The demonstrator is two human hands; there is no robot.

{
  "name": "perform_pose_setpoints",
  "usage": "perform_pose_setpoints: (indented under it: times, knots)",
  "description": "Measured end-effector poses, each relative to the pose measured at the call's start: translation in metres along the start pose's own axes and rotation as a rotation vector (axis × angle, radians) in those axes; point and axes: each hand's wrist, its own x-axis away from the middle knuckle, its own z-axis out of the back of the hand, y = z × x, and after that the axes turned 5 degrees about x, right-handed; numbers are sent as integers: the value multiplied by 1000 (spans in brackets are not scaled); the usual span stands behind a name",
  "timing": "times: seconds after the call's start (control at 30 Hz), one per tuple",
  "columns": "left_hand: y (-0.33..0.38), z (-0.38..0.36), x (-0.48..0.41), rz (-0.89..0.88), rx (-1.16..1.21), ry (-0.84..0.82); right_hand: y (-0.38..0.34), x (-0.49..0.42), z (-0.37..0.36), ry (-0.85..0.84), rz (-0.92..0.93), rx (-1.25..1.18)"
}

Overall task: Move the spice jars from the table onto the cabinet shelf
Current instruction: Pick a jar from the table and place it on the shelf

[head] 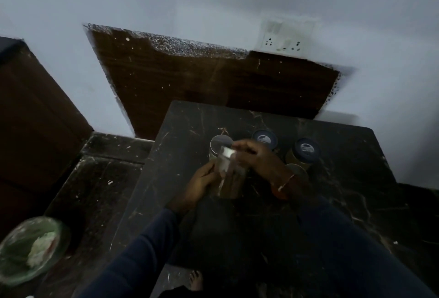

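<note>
While both hands grip it, left hand [202, 182], right hand [259, 160], blurred jar [229, 179]

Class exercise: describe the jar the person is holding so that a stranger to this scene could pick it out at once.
Start at the dark marble table under the wall socket. Near its middle, both hands meet: the left hand and right hand hold one clear jar. Unlike the jars standing behind, it is lifted, tilted and silver-capped.
</note>
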Motion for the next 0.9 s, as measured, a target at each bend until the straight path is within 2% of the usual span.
perform_pose_setpoints:
  times: [0.1,0.17,0.33,0.4,0.47,0.5,0.57,0.67,0.7,0.77,0.83,0.9]
  knots:
    - [26,-12,7,81,359,-154,-35,6,17,17,22,-95]
    - [36,-22,8,102,494,-176,-50,9,21,37,68,-134]
    - [47,-38,11,34,653,-246,-68,15,23,51,204,-284]
    - [53,-44,12,-13,650,-221,-72,17,26,43,227,-298]
    - [62,-57,12,-117,500,-105,-72,18,30,83,222,-314]
    - [65,-65,12,-188,355,6,-69,18,30,130,208,-303]
    - [69,-86,12,-391,-10,289,-63,22,27,173,216,-282]
    - [69,-117,13,-613,-522,612,-60,25,20,162,248,-439]
    - [69,-125,13,-647,-637,642,-61,26,24,169,257,-519]
    - [70,-137,15,-710,-716,592,-65,28,41,122,277,-716]
    - [76,-145,18,-721,-579,509,-69,31,56,11,286,-868]
    - [84,-154,20,-659,-406,436,-71,34,69,-42,291,-910]
